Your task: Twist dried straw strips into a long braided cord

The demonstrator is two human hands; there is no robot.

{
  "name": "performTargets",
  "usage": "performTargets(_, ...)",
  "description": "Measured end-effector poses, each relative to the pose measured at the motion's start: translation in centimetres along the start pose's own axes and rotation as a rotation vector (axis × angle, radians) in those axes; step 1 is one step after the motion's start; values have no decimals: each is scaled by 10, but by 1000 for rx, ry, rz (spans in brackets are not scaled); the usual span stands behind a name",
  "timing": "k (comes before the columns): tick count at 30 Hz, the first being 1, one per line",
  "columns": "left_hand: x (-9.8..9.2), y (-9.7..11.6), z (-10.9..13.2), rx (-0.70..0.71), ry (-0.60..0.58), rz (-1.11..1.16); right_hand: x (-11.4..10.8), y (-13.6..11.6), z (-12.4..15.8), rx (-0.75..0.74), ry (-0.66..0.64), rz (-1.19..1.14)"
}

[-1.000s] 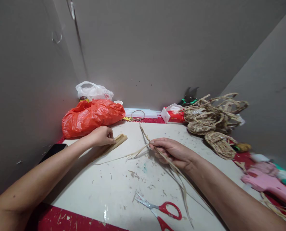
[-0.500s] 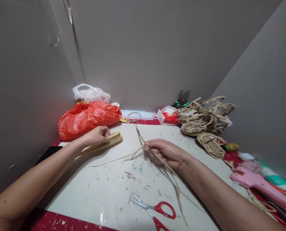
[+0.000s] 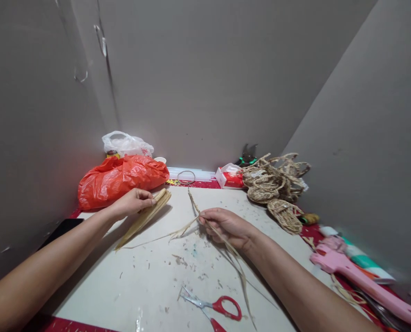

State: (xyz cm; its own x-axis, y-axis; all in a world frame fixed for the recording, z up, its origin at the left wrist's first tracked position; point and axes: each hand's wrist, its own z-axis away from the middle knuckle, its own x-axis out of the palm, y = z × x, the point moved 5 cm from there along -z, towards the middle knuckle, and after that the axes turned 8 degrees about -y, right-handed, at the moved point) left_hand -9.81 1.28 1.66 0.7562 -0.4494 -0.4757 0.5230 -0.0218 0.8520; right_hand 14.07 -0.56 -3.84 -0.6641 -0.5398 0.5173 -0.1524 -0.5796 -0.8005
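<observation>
My left hand grips a flat bundle of pale dried leaf strips and holds it tilted just above the white board. My right hand is closed on several thin dried straw strands. They fan out left over the board and trail back under my wrist. Red-handled scissors lie open near the board's front edge.
An orange plastic bag and a white plastic bag sit at the back left. A pile of woven straw pieces and a red-and-white tissue pack lie back right. A pink tool rests at right. Grey walls close in around.
My left hand has lifted the leaf bundle's far end and tilted it off the board. The view has shifted, so everything sits further left and lower.
</observation>
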Motion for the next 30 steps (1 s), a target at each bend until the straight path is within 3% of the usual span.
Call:
performTargets(6,-1,5,-1,10,50,144,2,1,0,4,-15,14)
performTargets(12,23,18,-2,81,46,229,5,-1,-1,1,-18,25)
performTargets(19,47,21,-15,118,-126,338,2,0,-2,2,-1,28)
performTargets(23,35,23,-14,155,-10,191,2,0,-3,1,-3,33)
performTargets(30,13,30,1,156,72,398,0,2,-5,3,-34,32)
